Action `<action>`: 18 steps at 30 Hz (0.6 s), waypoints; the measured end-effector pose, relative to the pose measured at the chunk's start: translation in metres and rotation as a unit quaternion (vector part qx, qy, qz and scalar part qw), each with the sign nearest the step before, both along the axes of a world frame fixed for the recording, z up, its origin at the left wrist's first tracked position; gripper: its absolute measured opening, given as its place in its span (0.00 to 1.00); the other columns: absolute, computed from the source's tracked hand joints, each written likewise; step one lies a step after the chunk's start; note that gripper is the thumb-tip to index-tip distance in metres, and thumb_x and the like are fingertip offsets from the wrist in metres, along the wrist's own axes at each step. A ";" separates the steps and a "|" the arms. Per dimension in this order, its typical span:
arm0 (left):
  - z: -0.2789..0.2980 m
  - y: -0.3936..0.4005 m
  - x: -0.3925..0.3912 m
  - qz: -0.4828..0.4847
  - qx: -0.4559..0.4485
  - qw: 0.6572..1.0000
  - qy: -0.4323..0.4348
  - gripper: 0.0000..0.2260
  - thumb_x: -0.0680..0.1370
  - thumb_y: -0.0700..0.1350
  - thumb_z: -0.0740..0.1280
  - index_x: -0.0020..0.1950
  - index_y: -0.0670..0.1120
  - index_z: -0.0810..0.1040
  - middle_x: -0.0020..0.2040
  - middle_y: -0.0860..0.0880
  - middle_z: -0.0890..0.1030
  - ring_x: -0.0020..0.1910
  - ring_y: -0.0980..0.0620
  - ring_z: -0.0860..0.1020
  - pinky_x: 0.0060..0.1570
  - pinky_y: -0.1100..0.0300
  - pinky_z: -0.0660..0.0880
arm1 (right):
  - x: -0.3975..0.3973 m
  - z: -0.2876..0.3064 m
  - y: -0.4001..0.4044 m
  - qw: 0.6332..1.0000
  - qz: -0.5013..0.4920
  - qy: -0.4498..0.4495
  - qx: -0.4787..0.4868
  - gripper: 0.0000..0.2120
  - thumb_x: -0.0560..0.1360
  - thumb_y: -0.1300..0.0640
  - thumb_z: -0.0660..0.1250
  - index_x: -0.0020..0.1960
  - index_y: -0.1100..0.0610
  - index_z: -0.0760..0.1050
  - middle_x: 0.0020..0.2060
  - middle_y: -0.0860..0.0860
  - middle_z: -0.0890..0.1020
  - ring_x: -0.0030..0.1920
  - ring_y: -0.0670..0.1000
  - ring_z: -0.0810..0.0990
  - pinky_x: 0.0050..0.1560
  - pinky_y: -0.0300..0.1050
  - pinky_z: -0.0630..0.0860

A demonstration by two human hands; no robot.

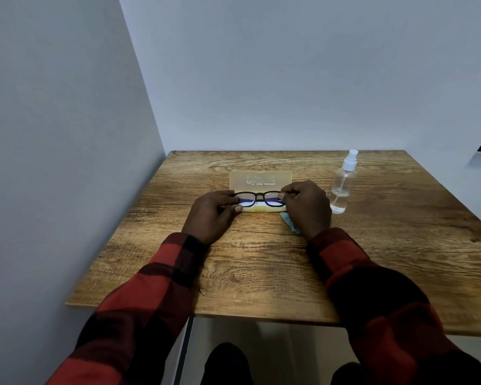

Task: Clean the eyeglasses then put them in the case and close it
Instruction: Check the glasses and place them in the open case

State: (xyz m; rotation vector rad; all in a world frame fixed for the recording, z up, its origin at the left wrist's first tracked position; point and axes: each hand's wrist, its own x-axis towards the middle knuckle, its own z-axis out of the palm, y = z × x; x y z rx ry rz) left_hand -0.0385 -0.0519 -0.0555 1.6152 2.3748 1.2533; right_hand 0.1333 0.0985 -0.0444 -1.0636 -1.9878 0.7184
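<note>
Holding the glasses (258, 199) by their two ends, the left hand (211, 215) and the right hand (306, 207) each pinch a corner of the frame. The glasses sit just over the open yellow case (261, 180) on the table (261, 268). They look light and easy to break, so the ends seem the safest place to hold. The frame is black, with clear lenses.
</note>
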 end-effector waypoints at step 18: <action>0.005 0.000 0.010 0.007 0.032 0.999 -0.029 0.13 0.78 0.50 0.74 0.61 0.48 0.84 0.59 0.51 0.83 0.55 0.53 0.81 0.54 0.53 0.81 | 0.002 -0.003 0.004 1.000 0.014 0.022 0.000 0.08 0.74 0.54 0.73 0.51 0.56 0.86 0.51 0.53 0.84 0.53 0.53 0.82 0.54 0.45 0.77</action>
